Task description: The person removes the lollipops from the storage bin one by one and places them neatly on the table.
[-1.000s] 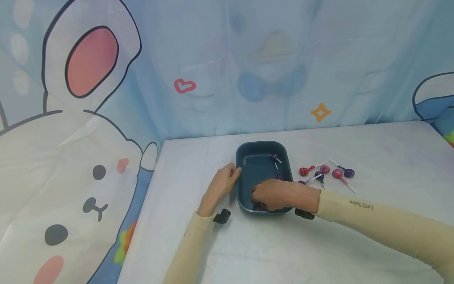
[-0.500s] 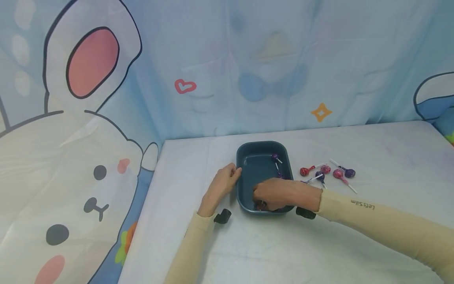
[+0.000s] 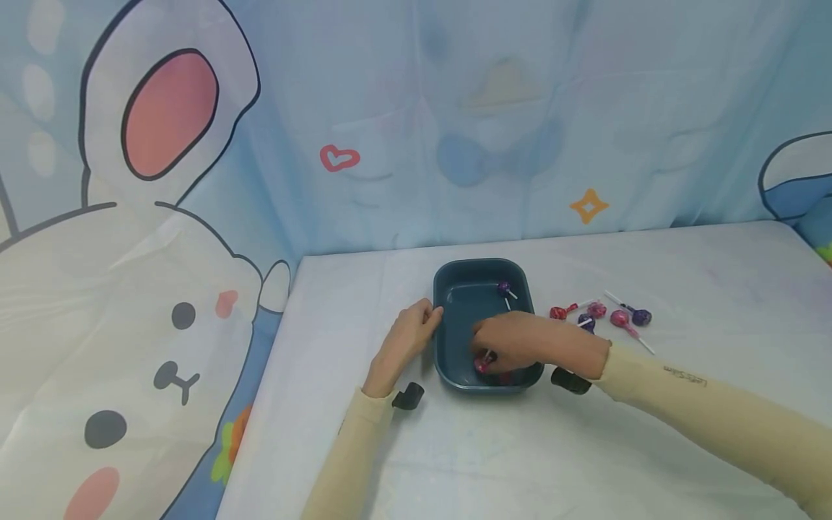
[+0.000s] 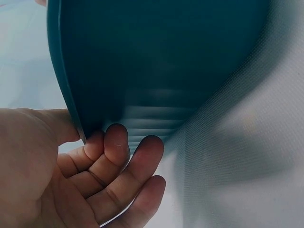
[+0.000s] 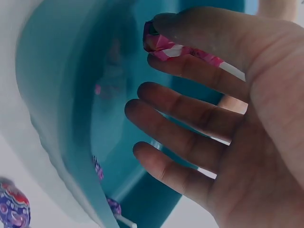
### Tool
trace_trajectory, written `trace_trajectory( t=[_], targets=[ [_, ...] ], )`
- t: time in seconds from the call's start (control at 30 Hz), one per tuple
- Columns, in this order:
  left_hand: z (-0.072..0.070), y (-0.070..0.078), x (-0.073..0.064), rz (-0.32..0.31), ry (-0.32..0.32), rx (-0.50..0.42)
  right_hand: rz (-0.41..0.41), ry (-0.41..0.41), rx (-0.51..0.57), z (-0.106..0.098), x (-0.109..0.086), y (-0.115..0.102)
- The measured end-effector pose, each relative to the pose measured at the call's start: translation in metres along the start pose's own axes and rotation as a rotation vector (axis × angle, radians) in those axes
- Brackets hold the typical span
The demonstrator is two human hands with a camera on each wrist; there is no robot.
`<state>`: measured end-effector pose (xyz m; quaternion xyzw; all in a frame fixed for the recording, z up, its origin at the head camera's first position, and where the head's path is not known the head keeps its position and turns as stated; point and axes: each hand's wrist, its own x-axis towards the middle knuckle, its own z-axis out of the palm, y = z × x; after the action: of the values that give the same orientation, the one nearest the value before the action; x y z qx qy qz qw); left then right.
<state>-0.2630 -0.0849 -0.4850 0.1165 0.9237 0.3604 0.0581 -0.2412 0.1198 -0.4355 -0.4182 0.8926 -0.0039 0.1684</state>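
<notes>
A dark teal rectangular tub (image 3: 463, 303) stands on the white table. My left hand (image 3: 404, 341) grips its left rim, thumb over the edge and fingertips against the outer wall (image 4: 156, 61). Inside the near half of the tub is my right hand (image 3: 513, 338), pinching a pink-wrapped lollipop (image 5: 164, 47) between thumb and index finger. The other right fingers are spread, as the right wrist view shows. A purple lollipop (image 3: 503, 287) lies at the tub's far right; a reddish one (image 3: 504, 378) is partly hidden under the right hand.
Right of the tub, several lollipops lie loose on the table, among them a red one (image 3: 558, 313), a pink one (image 3: 620, 318) and a dark purple one (image 3: 641, 317). A printed curtain (image 3: 416, 180) hangs behind the table.
The right hand has shifted a little up and to the right inside the tub, and the pink lollipop now shows below its fingers. The left hand has stayed at the rim.
</notes>
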Motion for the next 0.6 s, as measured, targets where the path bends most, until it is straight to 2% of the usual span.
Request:
trace_trajectory(
  t=[0.3,0.6],
  targets=[
    [0.000,0.000,0.000,0.010,0.000,-0.004,-0.012,0.076,0.041,-0.012,-0.012,0.014],
    [0.000,0.000,0.000,0.008,-0.003,-0.019,-0.002,0.113,0.068,-0.017,-0.021,0.024]
  ],
)
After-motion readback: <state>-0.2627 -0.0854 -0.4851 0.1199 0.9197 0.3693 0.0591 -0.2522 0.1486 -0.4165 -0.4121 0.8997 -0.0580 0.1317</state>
